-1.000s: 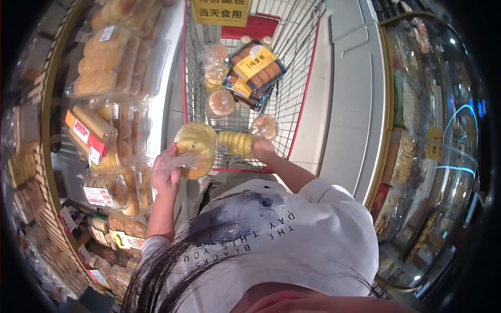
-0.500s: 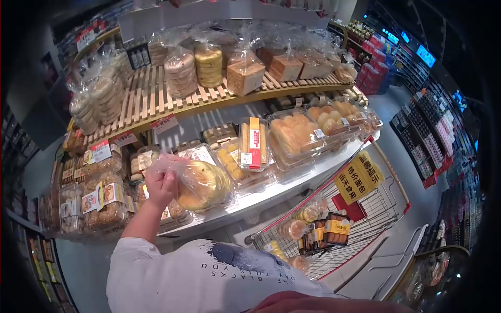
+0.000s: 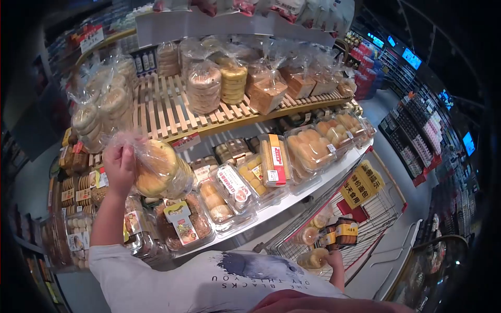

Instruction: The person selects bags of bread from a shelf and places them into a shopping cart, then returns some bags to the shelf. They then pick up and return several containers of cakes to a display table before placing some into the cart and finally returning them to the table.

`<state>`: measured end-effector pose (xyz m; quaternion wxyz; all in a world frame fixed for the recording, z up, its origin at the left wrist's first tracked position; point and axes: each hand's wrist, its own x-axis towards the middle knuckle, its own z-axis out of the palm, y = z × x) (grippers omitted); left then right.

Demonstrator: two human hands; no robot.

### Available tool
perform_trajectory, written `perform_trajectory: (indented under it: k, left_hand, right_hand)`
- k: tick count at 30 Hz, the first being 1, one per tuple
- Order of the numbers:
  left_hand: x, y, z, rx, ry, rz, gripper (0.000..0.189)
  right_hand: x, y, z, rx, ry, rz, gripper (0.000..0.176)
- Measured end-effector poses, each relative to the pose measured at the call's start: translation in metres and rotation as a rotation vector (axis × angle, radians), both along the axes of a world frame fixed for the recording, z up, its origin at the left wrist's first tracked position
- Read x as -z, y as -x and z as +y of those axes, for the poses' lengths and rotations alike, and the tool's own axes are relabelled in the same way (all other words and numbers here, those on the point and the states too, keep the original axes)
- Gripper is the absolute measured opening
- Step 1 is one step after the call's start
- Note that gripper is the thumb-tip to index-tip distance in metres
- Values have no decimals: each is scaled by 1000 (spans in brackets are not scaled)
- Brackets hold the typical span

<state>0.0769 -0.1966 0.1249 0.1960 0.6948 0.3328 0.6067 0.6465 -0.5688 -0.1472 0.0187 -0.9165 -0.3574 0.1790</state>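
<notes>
My left hand (image 3: 122,163) is closed round the gathered neck of a clear plastic bag of round flat breads (image 3: 156,169). The bag hangs tilted in front of the slatted shelf, above the packs on the lower shelf. Low on the right, my right hand (image 3: 334,259) reaches into the shopping cart (image 3: 373,229) and grips the side of a bagged round bread (image 3: 314,259); its fingers are partly hidden. Beside that bread lie another bagged bun (image 3: 308,236) and dark packs with orange labels (image 3: 346,231).
Bagged bread stacks (image 3: 204,88) and square loaves (image 3: 268,95) stand on the wooden slatted shelf (image 3: 162,112). Clear boxes of buns (image 3: 311,147) and a nut-topped bread pack (image 3: 182,223) crowd the lower shelf. A yellow sign (image 3: 362,183) hangs on the cart.
My left hand has moved left and slightly up with the bag of flat breads. My right hand has come into view in the cart. The camera view has shifted.
</notes>
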Motion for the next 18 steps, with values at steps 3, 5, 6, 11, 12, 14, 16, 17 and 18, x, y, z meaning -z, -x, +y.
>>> perform_trajectory:
  k: [3,5,6,11,12,14,16,17,18]
  left_hand:
    - [-4,25,26,-11,-38,-1,22]
    - [-4,38,37,-52,10,13,22]
    - [-5,44,42,-77,33,20,22]
    - [-8,64,55,-28,115,19,23]
    - [-8,67,55,-29,141,35,23]
    - [-8,71,50,-37,134,32,22]
    - [-10,69,43,-47,60,5,22]
    - [-7,71,41,-66,44,0,21]
    - [-8,74,38,-84,46,10,21]
  right_hand:
    - [-91,35,20,65,-201,-93,21]
    - [-140,52,37,-7,-381,-178,15]
    - [-156,56,46,-34,-541,-193,11]
    - [-231,60,90,-99,-1178,42,6]
    - [-243,59,98,-105,-1272,121,7]
    - [-266,58,118,-119,-1452,304,8]
    - [-278,54,143,-191,-1555,471,10]
    - [-283,53,156,-220,-1605,557,12]
    - [-288,52,168,-290,-1567,591,13]
